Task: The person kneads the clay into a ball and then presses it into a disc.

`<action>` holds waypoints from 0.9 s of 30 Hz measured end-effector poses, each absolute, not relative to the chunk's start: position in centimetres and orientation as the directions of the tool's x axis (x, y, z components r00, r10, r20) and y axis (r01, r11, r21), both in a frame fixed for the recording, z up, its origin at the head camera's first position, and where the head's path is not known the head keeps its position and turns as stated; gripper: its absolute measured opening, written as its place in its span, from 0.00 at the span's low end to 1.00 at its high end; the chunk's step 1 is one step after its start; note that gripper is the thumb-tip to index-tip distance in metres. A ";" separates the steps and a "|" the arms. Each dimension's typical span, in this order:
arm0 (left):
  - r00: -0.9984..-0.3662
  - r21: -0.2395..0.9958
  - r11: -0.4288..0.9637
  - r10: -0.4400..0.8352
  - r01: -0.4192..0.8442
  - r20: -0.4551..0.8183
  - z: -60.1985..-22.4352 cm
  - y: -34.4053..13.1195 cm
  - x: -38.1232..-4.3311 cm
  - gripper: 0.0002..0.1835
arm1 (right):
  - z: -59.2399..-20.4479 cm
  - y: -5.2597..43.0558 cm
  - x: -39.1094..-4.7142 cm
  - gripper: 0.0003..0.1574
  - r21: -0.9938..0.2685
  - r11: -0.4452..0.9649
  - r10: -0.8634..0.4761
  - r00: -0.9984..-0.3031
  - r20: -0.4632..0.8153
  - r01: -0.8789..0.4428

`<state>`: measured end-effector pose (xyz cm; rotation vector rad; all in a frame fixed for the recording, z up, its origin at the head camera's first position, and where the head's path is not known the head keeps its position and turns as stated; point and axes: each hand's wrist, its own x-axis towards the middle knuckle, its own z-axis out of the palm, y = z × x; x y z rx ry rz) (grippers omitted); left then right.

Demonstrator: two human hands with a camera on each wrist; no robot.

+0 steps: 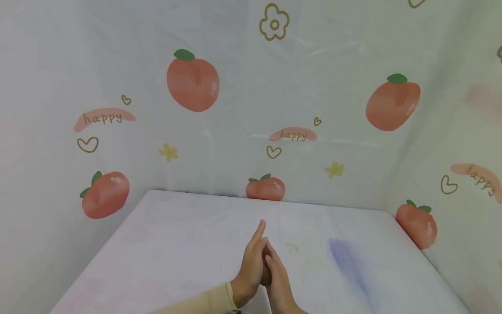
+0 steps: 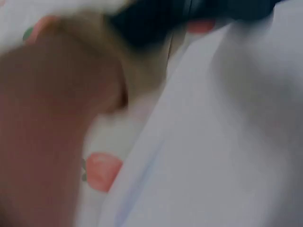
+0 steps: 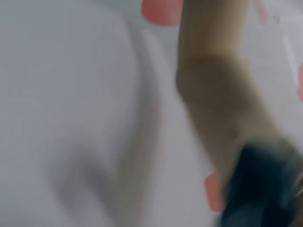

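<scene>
In the head view my left hand (image 1: 250, 266) and my right hand (image 1: 279, 283) meet over the near middle of the white table (image 1: 188, 248). Their fingers are straight and point up and away, with the fingertips together. The left thumb or a finger stands up above the rest. Low between the palms shows a dark brownish patch (image 1: 266, 275); I cannot tell whether it is an object or shaded skin. Both wrist views are blurred: the left one has a large patch of skin (image 2: 42, 127) at its left, the right one a beige sleeve (image 3: 213, 90).
White sheeting (image 1: 235, 109) printed with peaches, hearts and flowers rises behind the table and along both sides. A bluish-purple smear (image 1: 349, 261) marks the tabletop right of the hands. Dark bands (image 3: 260, 184) show at the wrists.
</scene>
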<state>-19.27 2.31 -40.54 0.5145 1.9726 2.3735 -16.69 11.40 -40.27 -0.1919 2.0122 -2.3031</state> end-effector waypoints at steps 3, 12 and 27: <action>-0.935 0.958 -0.179 0.236 0.225 0.264 -40.9 2.3 -19.2 0.28 | -39.6 11.4 -16.8 0.36 -0.986 -0.149 -0.090 -0.991 0.096 -0.081; -0.912 0.951 -0.192 0.290 0.241 0.289 -40.2 2.2 -18.7 0.29 | -40.8 11.7 -17.5 0.34 -0.990 -0.103 -0.063 -0.993 0.104 -0.097; -0.904 0.962 -0.196 0.348 0.189 0.248 -40.7 2.1 -18.0 0.32 | -41.0 12.0 -18.4 0.36 -0.997 -0.019 -0.057 -0.996 0.069 -0.068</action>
